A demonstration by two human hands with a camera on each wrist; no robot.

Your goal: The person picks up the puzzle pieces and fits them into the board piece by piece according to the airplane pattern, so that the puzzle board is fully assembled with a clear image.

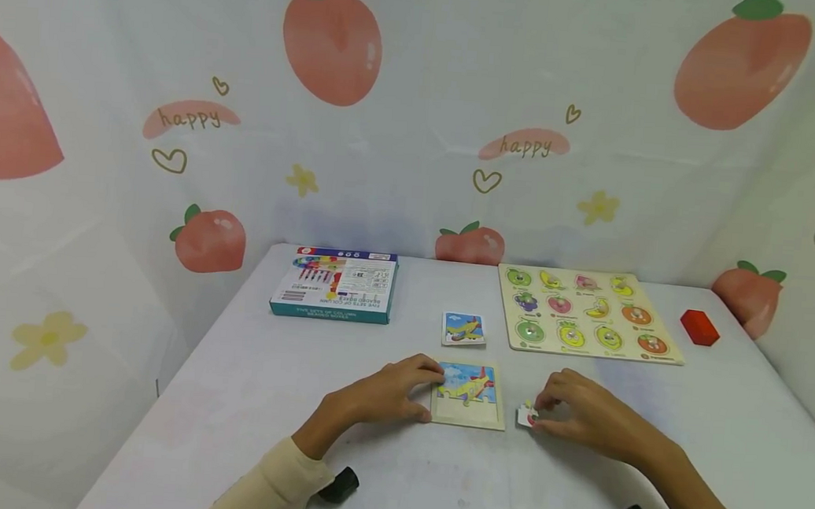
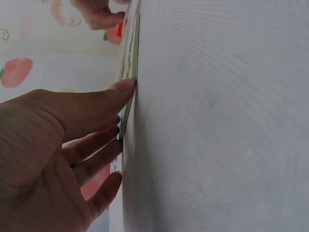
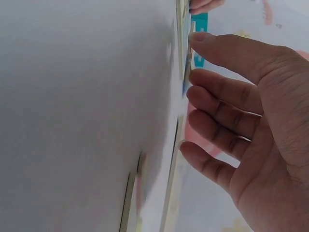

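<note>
Holding the two hands apart, to either side of an airplane puzzle tray (image 1: 467, 415) lying near the middle of the bench (image 1: 505, 482). With the left hand (image 1: 394, 390), gripping the tray along its left side, placing the thumb at the near corner and the fingers farther back on the edge. With the right hand (image 1: 577, 408), pinching a small jigsaw piece (image 1: 526, 416) between thumb and fingers, just to the right of the tray and apart from it. Displaying an airplane and sky in the tray's far half, and exposing bare wood in the near half. Showing just beyond the tray an airplane picture card (image 1: 464, 329); at far left, a teal-edged bead box (image 1: 337, 285); at far right, a fruit puzzle board (image 1: 566, 291), with a red block (image 1: 700, 328) just beyond its right edge. Wearing cream sleeves (image 1: 274, 482). Hanging behind the bench a white backdrop (image 1: 399, 167), bearing peaches, hearts, flowers and the word "happy".
</note>
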